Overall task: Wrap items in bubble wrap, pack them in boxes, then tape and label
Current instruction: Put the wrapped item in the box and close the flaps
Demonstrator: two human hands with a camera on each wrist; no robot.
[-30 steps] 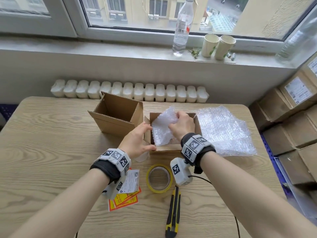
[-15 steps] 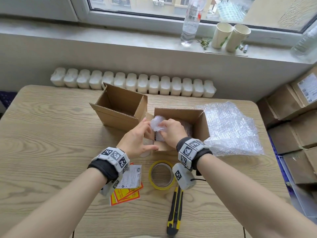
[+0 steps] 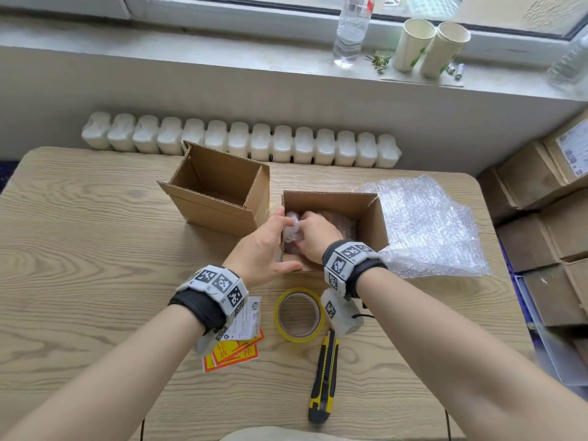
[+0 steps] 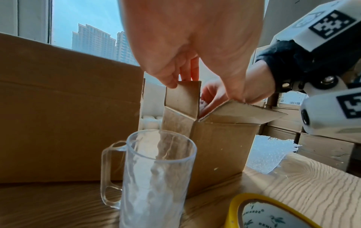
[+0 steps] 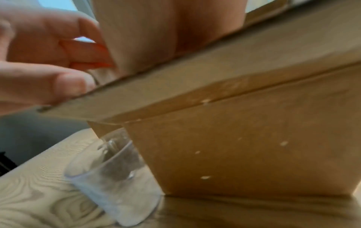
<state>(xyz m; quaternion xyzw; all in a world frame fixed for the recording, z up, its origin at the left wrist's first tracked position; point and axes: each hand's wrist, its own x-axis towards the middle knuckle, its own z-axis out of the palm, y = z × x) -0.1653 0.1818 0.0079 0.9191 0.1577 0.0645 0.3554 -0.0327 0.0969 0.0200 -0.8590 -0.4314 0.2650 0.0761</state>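
right hand (image 3: 318, 237) down inside the small box (image 3: 331, 198), fingers curled over the wrapped bundle (image 3: 291, 230) tucked against its left wall. left hand (image 3: 261, 249) just outside that wall, fingers straight, pressing flaps (image 4: 182, 98) back. glass mug (image 4: 156, 169) on the bench (image 3: 95, 249) beside it, unwrapped.

On the counter (image 3: 95, 249), the large box (image 3: 216, 176) stands just left of the small box (image 3: 327, 202), and bubble wrap (image 3: 426, 227) lies against its right side. Inside it, by the left wall, a bundle (image 3: 291, 229) sits under the right hand (image 3: 315, 237). The left hand (image 3: 261, 253) is at that wall. A mug (image 4: 156, 169) stands at its near-left corner. Before it lie tape (image 3: 299, 336), then a knife (image 3: 324, 377), with labels (image 3: 237, 348) before-left.
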